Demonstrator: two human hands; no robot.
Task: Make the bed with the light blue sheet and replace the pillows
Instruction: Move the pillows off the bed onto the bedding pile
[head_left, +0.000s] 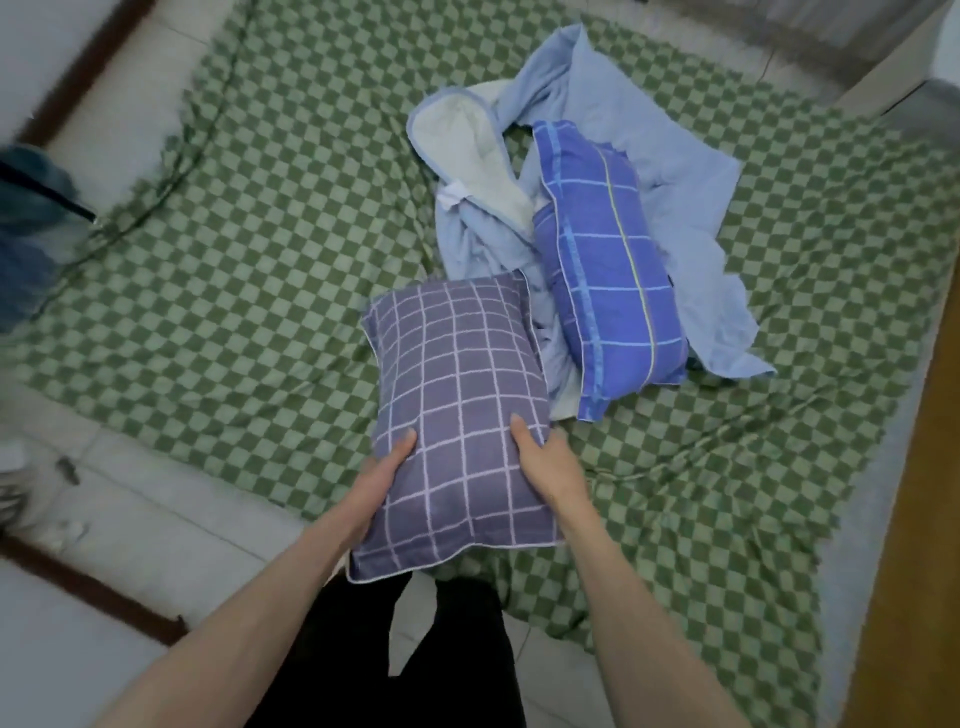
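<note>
Grey-purple grid pillow (457, 410): held above the near edge of the bed (260, 218), left hand (379, 480) and right hand (550, 467) gripping its two long sides, thumbs on top, fingers hidden beneath. Light blue sheet (561, 171): crumpled in a heap toward the bed's middle and far side, on the green checked cover. Bright blue striped pillow (608, 260): lying on that heap, just beside the held pillow.

Head camera looks steeply down, near; bed (260, 249) fills view.
</note>
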